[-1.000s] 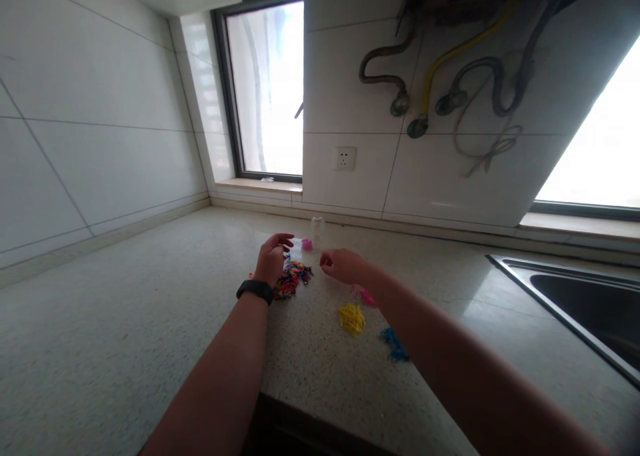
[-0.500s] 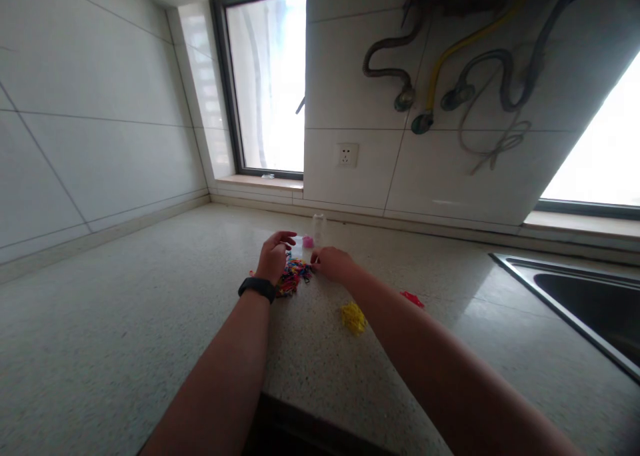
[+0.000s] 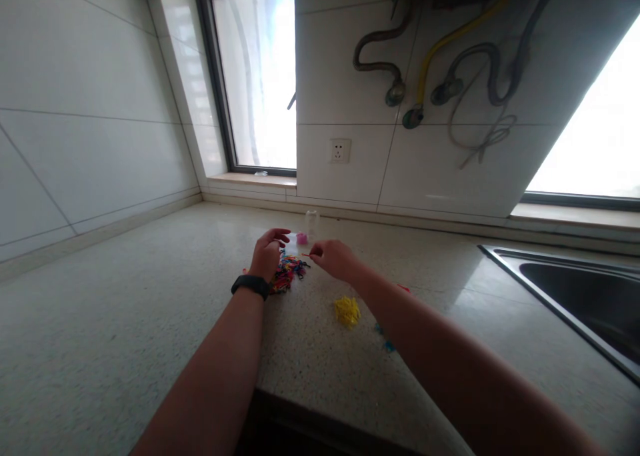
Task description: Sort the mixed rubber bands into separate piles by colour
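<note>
My right hand (image 3: 331, 259) pinches a small, thin orange-red piece, perhaps a rubber band (image 3: 305, 255), just right of a mixed pile. That pile of small coloured bands (image 3: 289, 273) lies on the counter, its left side behind my left hand (image 3: 267, 253). My left hand rests at the pile's edge, fingers apart and loosely bent, with nothing visible in them. Nearer to me sits a heap of yellow bands (image 3: 347, 311). Some blue pieces (image 3: 387, 341) and a bit of red (image 3: 404, 288) show beside my right forearm, which partly hides them.
Behind the pile stand a pink object like a lid (image 3: 301, 239) and a clear container (image 3: 313, 223). A metal sink (image 3: 505, 263) is set into the speckled counter (image 3: 125, 309) at the right. The tiled wall has a socket (image 3: 339, 151) and hanging hoses (image 3: 425, 69).
My right hand has drawn slightly up and away from the pile, and the orange-red piece now shows at its fingertips. Blue pieces have come into sight by my forearm. The view has shifted slightly.
</note>
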Motion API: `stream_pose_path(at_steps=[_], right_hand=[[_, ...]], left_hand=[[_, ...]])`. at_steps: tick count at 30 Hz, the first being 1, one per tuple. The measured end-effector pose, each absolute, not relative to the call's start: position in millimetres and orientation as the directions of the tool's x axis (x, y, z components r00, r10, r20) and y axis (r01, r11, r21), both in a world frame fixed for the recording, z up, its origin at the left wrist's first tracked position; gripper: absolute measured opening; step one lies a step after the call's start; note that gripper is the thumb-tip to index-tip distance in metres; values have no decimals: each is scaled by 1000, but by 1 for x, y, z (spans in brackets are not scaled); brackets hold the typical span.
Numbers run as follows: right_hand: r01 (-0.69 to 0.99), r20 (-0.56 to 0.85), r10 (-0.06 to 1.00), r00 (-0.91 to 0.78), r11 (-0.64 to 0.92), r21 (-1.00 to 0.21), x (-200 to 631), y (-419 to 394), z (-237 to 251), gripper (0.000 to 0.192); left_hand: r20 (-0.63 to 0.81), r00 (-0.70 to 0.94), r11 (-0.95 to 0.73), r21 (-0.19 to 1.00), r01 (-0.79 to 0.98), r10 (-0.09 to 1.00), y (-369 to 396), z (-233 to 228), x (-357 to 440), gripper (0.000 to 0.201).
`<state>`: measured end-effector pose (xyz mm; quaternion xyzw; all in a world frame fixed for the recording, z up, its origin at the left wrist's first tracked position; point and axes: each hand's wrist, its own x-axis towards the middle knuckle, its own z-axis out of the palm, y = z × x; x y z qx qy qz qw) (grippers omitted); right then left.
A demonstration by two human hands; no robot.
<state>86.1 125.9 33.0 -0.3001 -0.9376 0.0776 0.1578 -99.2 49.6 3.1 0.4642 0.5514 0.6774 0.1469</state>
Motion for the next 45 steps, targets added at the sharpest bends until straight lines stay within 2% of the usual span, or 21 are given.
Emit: stream_pose_path(at_steps=[7, 14, 18, 21, 36, 41, 45], right_hand=[[389, 309, 549, -777, 804, -449, 148, 126, 44, 16], [383, 262, 657, -707, 667, -639, 250, 135, 51, 29], [375, 275, 771, -575, 546, -749, 298, 144, 32, 36], [375, 274, 798, -537, 517, -770, 313, 146, 21, 37], [254, 271, 731, -626, 519, -816, 300, 114, 29, 24], [178, 262, 697, -668, 492, -852, 284, 100, 29, 23], [167, 298, 689, -661, 522, -836, 270, 91, 29, 20]], left_hand=[[472, -515, -348, 880, 323, 715, 49, 2, -98, 41], [452, -510, -328, 890, 317, 732, 49, 2, -97, 42], [461, -502, -329, 884, 332, 732, 48, 2, -96, 41], [472, -496, -329, 877, 351, 729, 48, 0, -97, 43], [468, -476, -297, 871, 392, 744, 44, -2, -96, 44], [501, -356, -320, 830, 457, 789, 39, 7, -77, 43], [530, -212, -378, 783, 494, 821, 36, 12, -55, 41]])
